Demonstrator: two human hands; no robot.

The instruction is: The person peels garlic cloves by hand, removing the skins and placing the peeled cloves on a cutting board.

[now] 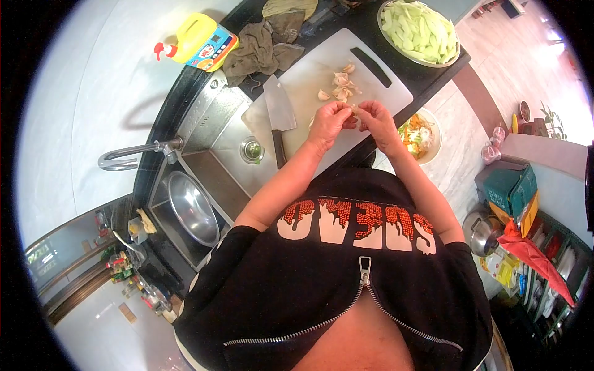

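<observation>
My left hand (331,123) and my right hand (377,123) meet over the near edge of a white cutting board (309,65). Fingertips of both pinch a small garlic clove (354,109), mostly hidden between them. Just beyond, several garlic cloves (341,80) in pale pinkish skins lie on the board, with one clove (323,95) a little apart to the left. A cleaver (279,108) rests flat left of my left hand, its dark handle pointing toward me.
A bowl of sliced pale-green vegetable (419,32) stands back right. Below it, another bowl (436,139) holds scraps. To the left are the sink (232,139), faucet (139,151), steel basin (193,207), yellow detergent jug (201,40) and a brown cloth (263,46).
</observation>
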